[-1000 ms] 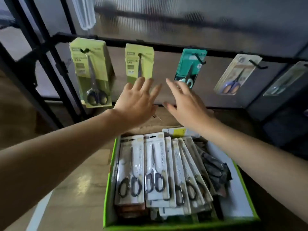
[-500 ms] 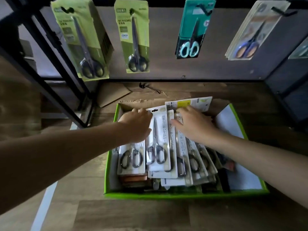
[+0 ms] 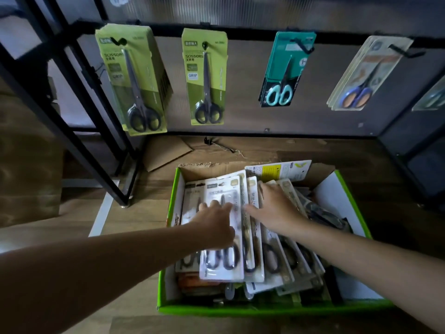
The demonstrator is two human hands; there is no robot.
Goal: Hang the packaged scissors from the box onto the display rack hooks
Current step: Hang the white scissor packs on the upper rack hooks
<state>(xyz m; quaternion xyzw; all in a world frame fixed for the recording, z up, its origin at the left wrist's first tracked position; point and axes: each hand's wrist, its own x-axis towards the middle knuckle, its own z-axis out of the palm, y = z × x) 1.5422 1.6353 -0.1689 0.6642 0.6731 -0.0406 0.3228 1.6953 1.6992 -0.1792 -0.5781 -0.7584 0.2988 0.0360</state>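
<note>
Selecting one pack for hanging appears to be the step in hand.

1. Display rack (image 3: 240, 34): green packs (image 3: 206, 78) and a teal pack (image 3: 284, 73) already hang from its rail. The hook (image 3: 407, 53) at the far right shows free length beyond its cards, so it is a likely target.
2. Box (image 3: 168, 213): it sits on the floor below the rack, well apart from the hooks. The packaged scissors (image 3: 224, 268) lie in it as an overlapping fan, handles toward the person.
3. Left hand (image 3: 214, 220): its fingers lie flat on the topmost white pack, gripping nothing. Right hand (image 3: 277, 208): spread wide across the neighbouring packs, also holding nothing.
4. Recommended method: hold the neighbours down with the right hand, then pinch the top pack by one edge with the left. Lift a single pack only, as the fanned cards may drag one another.
5. Turn the hang hole uppermost before approaching the hook.
</note>
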